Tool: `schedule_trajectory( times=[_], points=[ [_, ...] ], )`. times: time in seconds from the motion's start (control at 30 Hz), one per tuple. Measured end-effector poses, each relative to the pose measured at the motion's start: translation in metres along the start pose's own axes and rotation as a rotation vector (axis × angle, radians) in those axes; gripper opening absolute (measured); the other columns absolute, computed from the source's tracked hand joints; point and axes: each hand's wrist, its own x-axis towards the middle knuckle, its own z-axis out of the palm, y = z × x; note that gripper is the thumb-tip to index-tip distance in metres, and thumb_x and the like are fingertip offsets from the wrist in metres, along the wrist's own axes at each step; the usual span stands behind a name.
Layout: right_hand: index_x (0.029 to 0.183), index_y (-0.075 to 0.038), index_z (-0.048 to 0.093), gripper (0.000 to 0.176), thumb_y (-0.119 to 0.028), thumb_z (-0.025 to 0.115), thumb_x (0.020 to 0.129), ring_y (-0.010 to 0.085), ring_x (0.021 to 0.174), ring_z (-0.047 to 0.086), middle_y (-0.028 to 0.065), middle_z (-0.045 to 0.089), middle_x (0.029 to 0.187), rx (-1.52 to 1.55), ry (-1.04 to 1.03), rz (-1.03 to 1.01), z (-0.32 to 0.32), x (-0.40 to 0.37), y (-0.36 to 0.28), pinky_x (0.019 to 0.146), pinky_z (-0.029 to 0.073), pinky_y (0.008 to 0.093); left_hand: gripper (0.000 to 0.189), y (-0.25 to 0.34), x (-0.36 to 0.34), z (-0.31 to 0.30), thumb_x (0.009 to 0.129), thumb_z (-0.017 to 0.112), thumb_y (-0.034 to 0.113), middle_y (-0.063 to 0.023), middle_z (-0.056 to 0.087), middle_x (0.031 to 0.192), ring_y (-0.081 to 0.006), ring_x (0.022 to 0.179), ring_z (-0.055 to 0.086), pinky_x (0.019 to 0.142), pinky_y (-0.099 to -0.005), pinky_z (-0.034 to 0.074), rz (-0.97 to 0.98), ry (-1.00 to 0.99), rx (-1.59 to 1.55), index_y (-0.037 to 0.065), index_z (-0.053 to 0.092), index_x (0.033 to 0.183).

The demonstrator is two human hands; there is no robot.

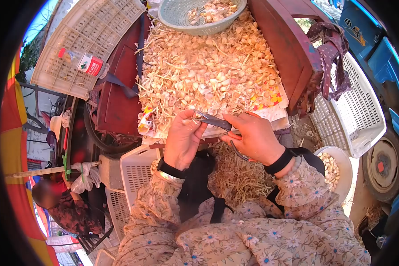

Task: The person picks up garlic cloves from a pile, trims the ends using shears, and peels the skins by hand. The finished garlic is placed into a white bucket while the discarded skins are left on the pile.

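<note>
Over the near edge of a bed heaped with garlic cloves (199, 75), both of my hands meet. My right hand (257, 135) is closed round a pair of dark metal scissors (216, 122), whose blades point left. At the blade tips, my left hand (184, 135) pinches a small pale piece that looks like a garlic clove (196, 117). Fingers and blades cover most of that piece. Loose skins and stalks are mixed among the heaped cloves.
A green plastic basin (204, 29) with cloves stands at the far end. White crates (346, 106) flank the bed; a bucket (346, 173) of cloves sits right. Trimmings (239, 177) lie below. Another person (71, 204) sits at left. A labelled bottle (86, 64) rests on a crate.
</note>
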Motion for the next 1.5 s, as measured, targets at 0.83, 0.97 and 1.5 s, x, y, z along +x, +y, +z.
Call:
schedule_trajectory(
  times=[0.83,0.97,1.5],
  points=[
    [0.097,-0.003,0.061,0.033,-0.033,0.065,0.082,0.0034,0.053,0.047,-0.0007,0.055,0.066,0.999,-0.081,0.554,-0.003,0.009,0.006,0.046,0.037,0.0184,0.017,0.054,-0.084,-0.072,0.083,0.055,-0.002,-0.0094,0.059,0.088,-0.0152,0.078,0.059,0.069,-0.0210,0.052,0.084,0.146,0.162,-0.001,0.053,0.100],
    [0.109,0.000,0.057,0.038,-0.029,0.060,0.086,0.0017,0.037,0.040,0.0009,0.058,0.063,0.946,0.078,0.526,-0.007,0.014,0.011,0.035,0.031,0.0167,0.016,0.081,-0.129,-0.144,0.084,0.055,-0.001,-0.0070,0.059,0.084,-0.0142,0.072,0.060,0.065,-0.0202,0.053,-0.059,0.491,0.388,-0.001,0.053,0.100],
    [0.095,-0.009,0.062,0.033,-0.034,0.069,0.075,0.0234,0.059,0.057,0.0082,0.056,0.062,-0.177,-0.003,0.407,-0.007,0.020,0.029,0.054,0.043,0.0344,0.025,0.075,-0.118,-0.183,0.075,0.061,-0.002,-0.0082,0.060,0.094,-0.0171,0.083,0.060,0.070,-0.0275,0.050,0.345,0.486,1.453,0.001,0.062,0.100]
  ],
)
